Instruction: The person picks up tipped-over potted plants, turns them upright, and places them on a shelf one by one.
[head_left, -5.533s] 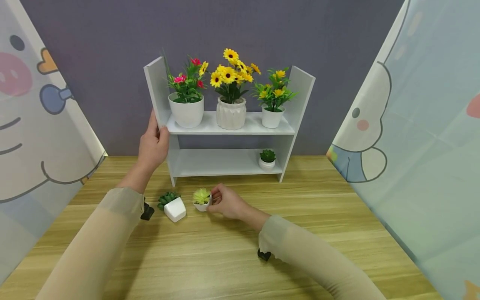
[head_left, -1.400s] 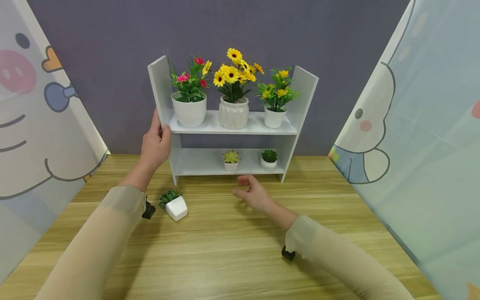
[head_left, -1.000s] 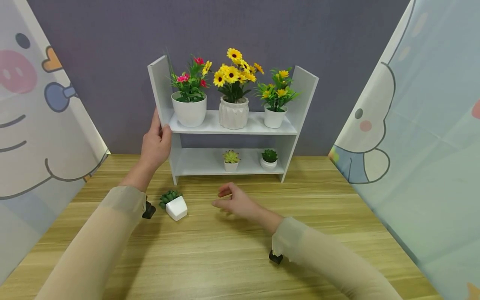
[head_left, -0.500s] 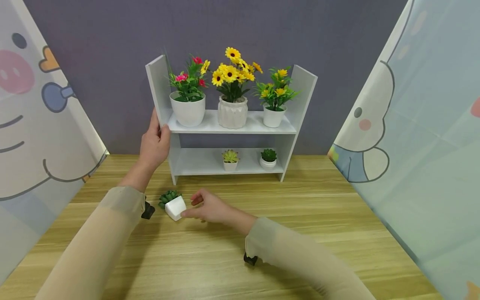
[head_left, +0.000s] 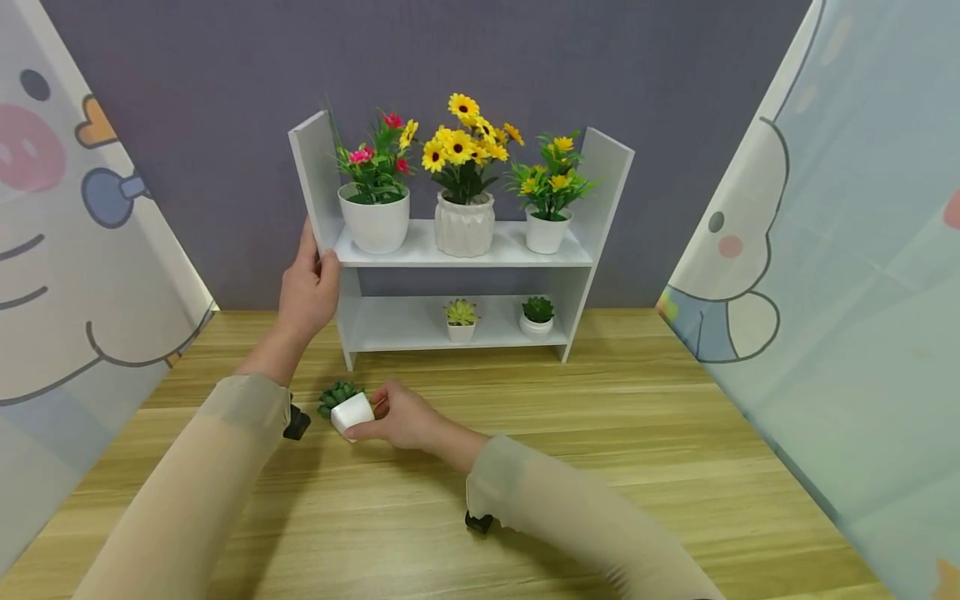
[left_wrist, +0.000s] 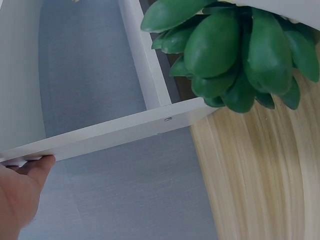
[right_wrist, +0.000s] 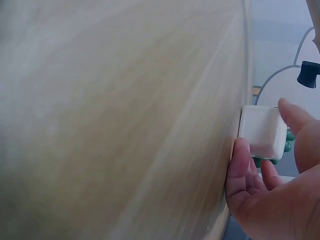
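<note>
A potted dark-green succulent in a white square pot lies tipped on its side on the table, its leaves toward the left. My right hand has its thumb and fingers on opposite sides of this pot, pinching it; in the right wrist view the pot's white base faces the camera. With fingers behind and thumb in front, my left hand grips the left side panel of the white two-tier shelf. Green leaves fill the upper right of the left wrist view.
Three white-potted flower plants stand on the upper tier: red flowers, yellow sunflowers and small yellow blooms. Below are a light-green succulent and a dark-green one. The wooden table spreads in front.
The light-green succulent went from the table to the lower tier. My right hand let it go, then moved left to the tipped succulent and took hold of its pot. My left hand stayed on the shelf.
</note>
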